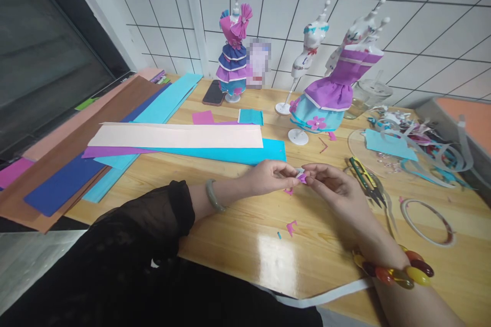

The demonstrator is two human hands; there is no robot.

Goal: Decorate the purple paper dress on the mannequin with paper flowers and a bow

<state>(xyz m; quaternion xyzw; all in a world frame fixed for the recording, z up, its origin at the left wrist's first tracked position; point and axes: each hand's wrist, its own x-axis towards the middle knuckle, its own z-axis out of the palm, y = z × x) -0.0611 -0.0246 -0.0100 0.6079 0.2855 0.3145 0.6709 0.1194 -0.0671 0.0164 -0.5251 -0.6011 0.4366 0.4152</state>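
Observation:
Between the fingertips of both hands is a small piece of purple and white crepe paper (pixel 302 178), largely covered by the fingers. My left hand (pixel 270 176) pinches it from the left, thumb and forefinger closed. From the other side my right hand (pixel 333 186) grips its edge the same way. Both hands hover a little above the wooden table, where pink paper scraps (pixel 291 228) lie below. Beyond them stands a miniature mannequin in a purple and blue paper dress (pixel 333 87). Green-handled thread snips (pixel 364 176) lie just right of my right hand.
Long crepe paper strips (pixel 180 135) cover the table's left side. Another dressed mannequin (pixel 232 56), a bare one (pixel 307 53) and a phone (pixel 213 93) stand or lie at the back. On the right are a tape roll (pixel 427 222), tangled ribbons (pixel 433 148) and a grey box (pixel 441 112).

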